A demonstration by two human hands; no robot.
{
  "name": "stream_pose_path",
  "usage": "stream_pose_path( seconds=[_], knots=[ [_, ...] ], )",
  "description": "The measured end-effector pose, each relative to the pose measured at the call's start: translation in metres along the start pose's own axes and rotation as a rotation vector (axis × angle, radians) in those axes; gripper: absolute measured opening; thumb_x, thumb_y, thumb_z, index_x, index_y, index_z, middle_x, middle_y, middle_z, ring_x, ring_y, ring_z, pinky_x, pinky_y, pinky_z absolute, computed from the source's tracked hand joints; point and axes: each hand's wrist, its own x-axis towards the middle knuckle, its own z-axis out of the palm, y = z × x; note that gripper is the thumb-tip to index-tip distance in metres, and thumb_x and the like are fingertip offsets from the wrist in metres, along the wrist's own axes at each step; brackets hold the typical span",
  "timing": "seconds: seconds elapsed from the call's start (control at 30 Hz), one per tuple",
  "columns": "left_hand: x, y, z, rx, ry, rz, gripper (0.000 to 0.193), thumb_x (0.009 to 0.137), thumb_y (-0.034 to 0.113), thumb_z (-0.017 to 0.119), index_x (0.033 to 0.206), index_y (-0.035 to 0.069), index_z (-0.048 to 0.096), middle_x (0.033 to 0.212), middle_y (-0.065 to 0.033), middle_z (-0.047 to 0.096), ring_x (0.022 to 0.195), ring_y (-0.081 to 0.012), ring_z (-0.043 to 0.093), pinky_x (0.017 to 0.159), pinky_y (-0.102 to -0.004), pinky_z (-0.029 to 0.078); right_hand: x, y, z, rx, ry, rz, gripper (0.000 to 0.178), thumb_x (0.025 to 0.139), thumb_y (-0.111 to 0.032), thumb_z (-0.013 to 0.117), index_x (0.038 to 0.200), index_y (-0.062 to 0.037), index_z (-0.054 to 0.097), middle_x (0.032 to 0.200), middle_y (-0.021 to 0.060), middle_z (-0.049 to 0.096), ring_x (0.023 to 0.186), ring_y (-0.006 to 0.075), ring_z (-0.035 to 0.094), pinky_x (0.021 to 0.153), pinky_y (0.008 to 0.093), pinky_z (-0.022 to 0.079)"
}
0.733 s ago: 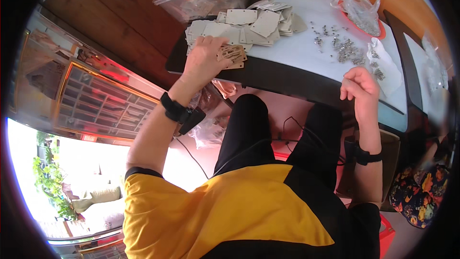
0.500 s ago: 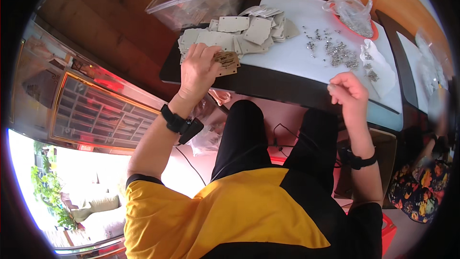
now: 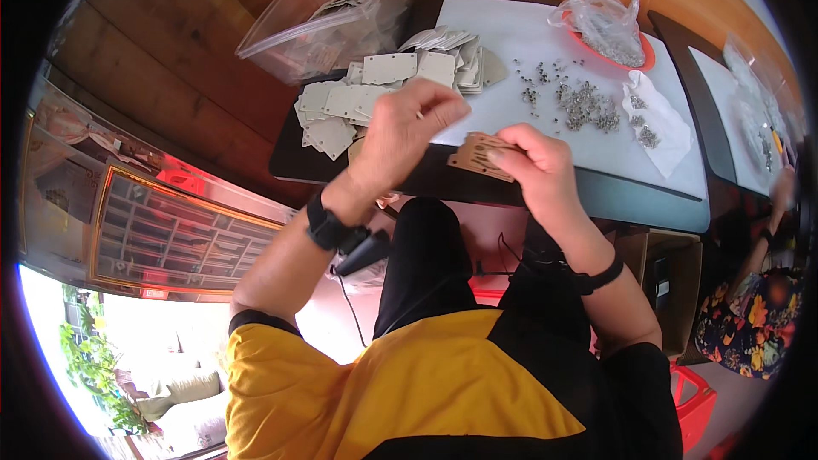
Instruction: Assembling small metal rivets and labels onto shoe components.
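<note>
My right hand grips a brown card with small holes along its edge and dark print, thumb on top, above the table's front edge. To its left my left hand hovers with the fingertips drawn together in a pinch, apart from the card. Whether something small is between those fingertips I cannot make out. Just beyond the left hand lies a heap of pale grey cards with similar edge holes. Many small shiny metal pieces are scattered on the white tabletop sheet, beyond my right hand.
A clear plastic bin holding more cards stands behind the heap. At the back right, a red bowl holds a clear bag of metal pieces. A white cloth-like sheet carries more pieces. Another person's arm shows at far right.
The brown card has passed from my left hand to my right. Both hands have moved inward toward each other, the right one to the left and the left one to the right.
</note>
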Motion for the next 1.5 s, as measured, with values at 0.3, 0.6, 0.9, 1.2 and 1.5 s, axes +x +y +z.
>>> stream_pose_path(
  seconds=[0.3, 0.6, 0.9, 1.2, 1.5],
  knots=[
    [0.057, -0.061, -0.005, 0.691, 0.114, 0.362, 0.035, 0.068, 0.020, 0.077, 0.098, 0.003, 0.067, 0.092, -0.0153, 0.063, 0.091, -0.0343, 0.061, 0.082, -0.0421, 0.050, -0.012, -0.004, -0.024, 0.236, 0.050, 0.269, 0.014, 0.090, -0.008, 0.066, 0.103, -0.0022, 0.067, 0.075, -0.0010, 0.063, 0.058, 0.0027, 0.048, 0.051, 0.0190, 0.040],
    [0.041, -0.031, -0.023, -0.163, 0.384, 0.010, 0.021, 0.083, 0.010, 0.065, 0.100, -0.001, 0.066, 0.085, -0.0085, 0.069, 0.063, -0.0191, 0.065, 0.055, -0.0278, 0.051, -0.016, 0.009, -0.026, 0.205, 0.020, 0.139, 0.025, 0.091, -0.005, 0.062, 0.116, -0.0028, 0.061, 0.080, 0.0010, 0.062, 0.065, 0.0052, 0.048, 0.057, 0.0230, 0.043],
    [-0.042, -0.006, 0.026, -0.412, 0.047, -0.257, 0.022, 0.092, 0.012, 0.060, 0.108, -0.003, 0.065, 0.088, -0.0075, 0.068, 0.067, -0.0133, 0.064, 0.059, -0.0213, 0.051, -0.026, -0.020, -0.032, -0.443, -0.112, -0.269, 0.029, 0.080, -0.002, 0.065, 0.108, -0.0084, 0.064, 0.083, 0.0093, 0.062, 0.067, 0.0276, 0.061, 0.060, 0.0344, 0.047],
    [-0.071, -0.031, 0.067, 0.010, 0.128, 0.339, 0.021, 0.084, 0.007, 0.072, 0.104, 0.001, 0.067, 0.082, 0.0006, 0.064, 0.068, -0.0057, 0.054, 0.065, -0.0219, 0.046, -0.036, -0.013, -0.029, -0.622, 0.011, -0.288, 0.028, 0.073, -0.009, 0.073, 0.098, -0.0116, 0.060, 0.079, 0.0039, 0.062, 0.071, 0.0260, 0.063, 0.062, 0.0391, 0.049],
    [-0.067, -0.018, 0.069, -0.455, 0.047, -0.094, 0.028, 0.082, 0.001, 0.072, 0.109, 0.002, 0.065, 0.080, 0.0005, 0.065, 0.059, -0.0039, 0.052, 0.051, -0.0185, 0.041, -0.041, -0.008, -0.038, -0.449, 0.093, -0.140, 0.040, 0.068, -0.004, 0.075, 0.105, -0.0116, 0.063, 0.075, 0.0009, 0.061, 0.076, 0.0225, 0.060, 0.067, 0.0369, 0.048]
  ],
)
